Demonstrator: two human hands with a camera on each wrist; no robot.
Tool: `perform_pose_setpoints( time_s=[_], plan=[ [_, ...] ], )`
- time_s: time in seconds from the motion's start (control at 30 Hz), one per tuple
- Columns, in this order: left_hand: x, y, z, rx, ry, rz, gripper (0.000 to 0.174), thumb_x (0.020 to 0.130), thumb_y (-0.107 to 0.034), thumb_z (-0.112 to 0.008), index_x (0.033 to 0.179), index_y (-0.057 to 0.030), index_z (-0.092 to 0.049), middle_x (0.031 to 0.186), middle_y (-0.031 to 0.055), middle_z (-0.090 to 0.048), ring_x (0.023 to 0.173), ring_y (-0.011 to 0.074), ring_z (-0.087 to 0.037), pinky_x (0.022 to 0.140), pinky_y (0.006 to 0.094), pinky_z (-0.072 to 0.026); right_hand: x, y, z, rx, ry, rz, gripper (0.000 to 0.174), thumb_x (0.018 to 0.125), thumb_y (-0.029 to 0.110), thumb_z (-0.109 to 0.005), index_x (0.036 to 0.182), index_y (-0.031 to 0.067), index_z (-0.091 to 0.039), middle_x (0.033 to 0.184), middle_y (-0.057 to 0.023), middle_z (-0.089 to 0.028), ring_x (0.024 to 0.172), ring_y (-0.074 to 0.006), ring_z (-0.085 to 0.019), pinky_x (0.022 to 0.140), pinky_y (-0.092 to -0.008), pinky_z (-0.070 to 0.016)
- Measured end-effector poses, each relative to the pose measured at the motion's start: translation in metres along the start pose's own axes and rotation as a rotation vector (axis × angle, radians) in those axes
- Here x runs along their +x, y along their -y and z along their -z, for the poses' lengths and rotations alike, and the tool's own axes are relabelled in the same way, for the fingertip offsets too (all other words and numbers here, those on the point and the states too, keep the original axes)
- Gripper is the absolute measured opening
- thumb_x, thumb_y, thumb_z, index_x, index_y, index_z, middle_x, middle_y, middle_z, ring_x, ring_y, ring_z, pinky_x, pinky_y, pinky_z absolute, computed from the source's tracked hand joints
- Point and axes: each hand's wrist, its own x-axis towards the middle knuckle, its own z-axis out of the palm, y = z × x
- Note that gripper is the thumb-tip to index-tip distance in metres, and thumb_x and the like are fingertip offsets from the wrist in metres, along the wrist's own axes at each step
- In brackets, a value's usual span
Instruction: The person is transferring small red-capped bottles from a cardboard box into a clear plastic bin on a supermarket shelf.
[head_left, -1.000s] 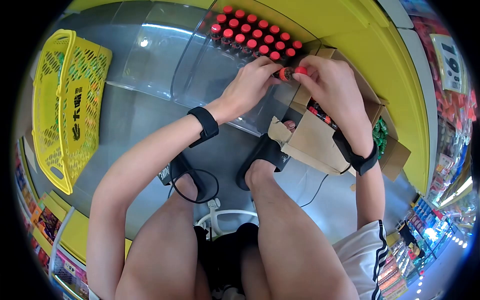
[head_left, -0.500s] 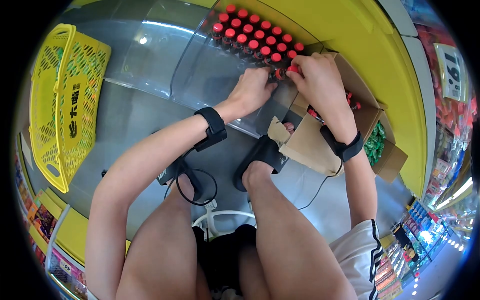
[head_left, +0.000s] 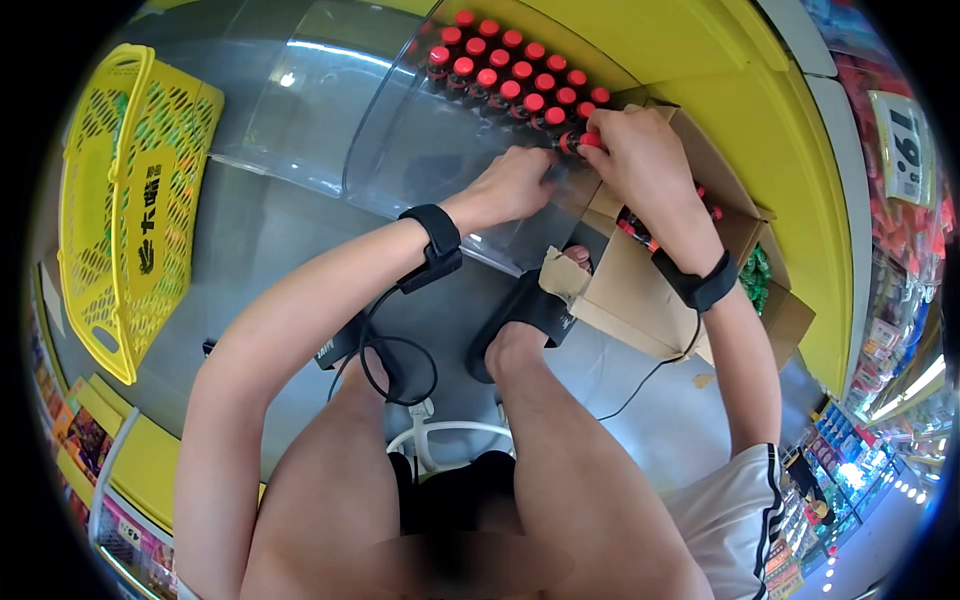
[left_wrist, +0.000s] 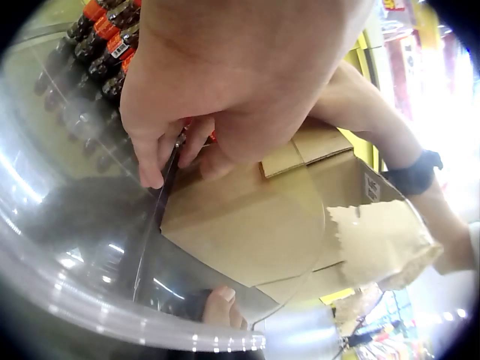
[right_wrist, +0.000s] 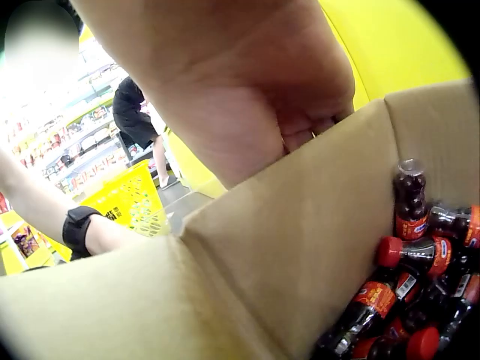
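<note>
My right hand (head_left: 642, 160) pinches a small dark cola bottle (head_left: 570, 143) by its red cap, tilted at the near end of the bottle rows. Just left of it, my left hand (head_left: 508, 188) is over the clear plastic bin (head_left: 400, 170), fingers loosely bent and apart from that bottle. Upright red-capped bottles (head_left: 510, 90) stand in close rows along the bin's far side. In the right wrist view, the palm (right_wrist: 217, 112) hides what the fingers hold. Beneath that arm, an open cardboard box (right_wrist: 300, 225) contains more cola bottles (right_wrist: 375, 296) lying jumbled.
To the left stands a yellow basket (head_left: 150, 215). Green wrapped items (head_left: 755, 280) lie beside the box at right. A torn box flap (head_left: 564, 276) sticks out near my foot. A cable (head_left: 640, 392) trails from my right wristband. Another person (right_wrist: 135, 112) stands by far shelves.
My left hand has come away from the bottle, down and slightly left. My right hand keeps hold of the cap and has brought the bottle up against the end of the rows.
</note>
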Motion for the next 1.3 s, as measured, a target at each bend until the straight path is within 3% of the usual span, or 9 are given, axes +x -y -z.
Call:
perform_pose_setpoints(
  time_s=[0.3, 0.5, 0.57, 0.97, 1.3],
  plan=[
    [0.005, -0.009, -0.001, -0.032, -0.018, 0.004, 0.048, 0.097, -0.010, -0.065, 0.143, 0.0032, -0.063, 0.116, 0.0334, -0.074, 0.112, 0.0490, -0.071, 0.099, 0.0524, -0.0558, 0.008, -0.007, 0.004, 0.075, 0.086, -0.008, 0.021, 0.086, 0.017, -0.083, 0.089, -0.0004, -0.071, 0.081, -0.0224, -0.071, 0.084, -0.0440, -0.072, 0.075, -0.0537, -0.0593],
    [0.007, -0.003, -0.006, 0.004, -0.072, -0.087, 0.048, 0.094, -0.007, -0.066, 0.141, 0.0029, -0.063, 0.118, 0.0316, -0.072, 0.112, 0.0500, -0.069, 0.097, 0.0539, -0.0554, 0.013, -0.010, 0.005, 0.075, 0.126, 0.005, 0.022, 0.087, 0.017, -0.082, 0.088, -0.0013, -0.071, 0.083, -0.0225, -0.072, 0.084, -0.0441, -0.072, 0.075, -0.0538, -0.0590],
    [0.007, -0.003, -0.005, 0.006, -0.070, -0.070, 0.048, 0.094, -0.006, -0.066, 0.141, 0.0028, -0.063, 0.124, 0.0313, -0.070, 0.116, 0.0489, -0.067, 0.098, 0.0528, -0.0553, 0.016, -0.007, 0.010, 0.001, 0.200, -0.002, 0.026, 0.089, 0.021, -0.083, 0.103, 0.0016, -0.073, 0.085, -0.0177, -0.074, 0.087, -0.0404, -0.072, 0.079, -0.0501, -0.0565],
    [0.020, 0.012, -0.013, 0.015, -0.080, -0.096, 0.054, 0.092, -0.007, -0.069, 0.144, 0.0046, -0.060, 0.134, 0.0300, -0.066, 0.127, 0.0461, -0.063, 0.110, 0.0493, -0.0522, 0.025, -0.006, -0.002, -0.103, 0.227, -0.063, 0.027, 0.089, 0.027, -0.083, 0.107, 0.0078, -0.075, 0.088, -0.0144, -0.076, 0.087, -0.0386, -0.074, 0.077, -0.0515, -0.0576],
    [0.020, 0.019, -0.019, -0.001, -0.066, -0.078, 0.057, 0.091, -0.008, -0.070, 0.146, 0.0045, -0.059, 0.131, 0.0297, -0.068, 0.128, 0.0448, -0.063, 0.109, 0.0488, -0.0521, 0.027, -0.006, -0.003, -0.088, 0.262, -0.075, 0.026, 0.089, 0.026, -0.082, 0.107, 0.0095, -0.076, 0.089, -0.0135, -0.076, 0.088, -0.0380, -0.075, 0.077, -0.0503, -0.0577]
  ],
)
